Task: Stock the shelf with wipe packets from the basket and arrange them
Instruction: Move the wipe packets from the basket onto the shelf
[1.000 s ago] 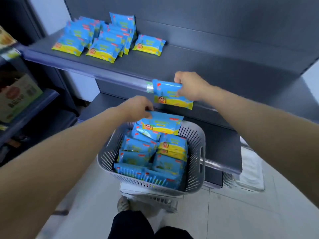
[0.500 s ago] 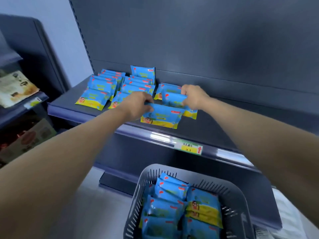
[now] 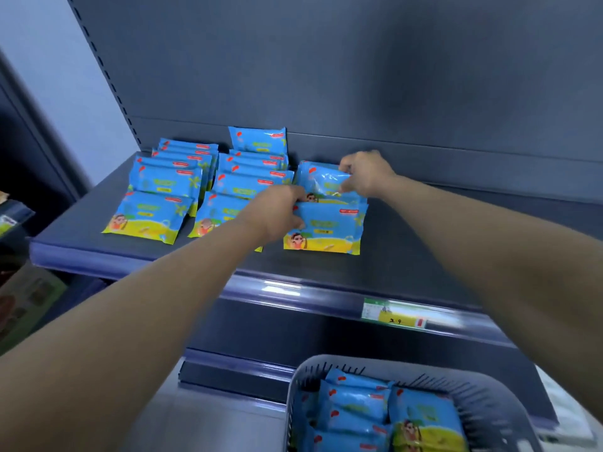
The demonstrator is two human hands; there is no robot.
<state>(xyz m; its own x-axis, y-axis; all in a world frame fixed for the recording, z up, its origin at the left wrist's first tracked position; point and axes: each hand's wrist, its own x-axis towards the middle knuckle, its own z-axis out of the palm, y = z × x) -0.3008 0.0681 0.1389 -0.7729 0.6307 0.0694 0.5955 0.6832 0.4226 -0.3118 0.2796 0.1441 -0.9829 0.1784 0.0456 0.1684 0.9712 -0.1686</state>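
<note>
A: Head view, only one given. A third row is being started on the shelf, just right of two filled rows.

B: Hands?

A: The left hand is curled, with the left edge of the front packet pinched. The right hand is curled over the top of the rear packet, which is gripped. The rear one is propped behind the front one, touching it.

B: How is the step best done?

A: Judged: the front packet should be slid level with the neighbouring rows' front edges, and the rear one laid overlapped like those rows. Edges should be squared before anything is let go. The packs look soft, so a light grip is advised.

B: Remaining stock?

A: The basket is seen low right, with many packets inside. The task is judged far from finished.
</note>
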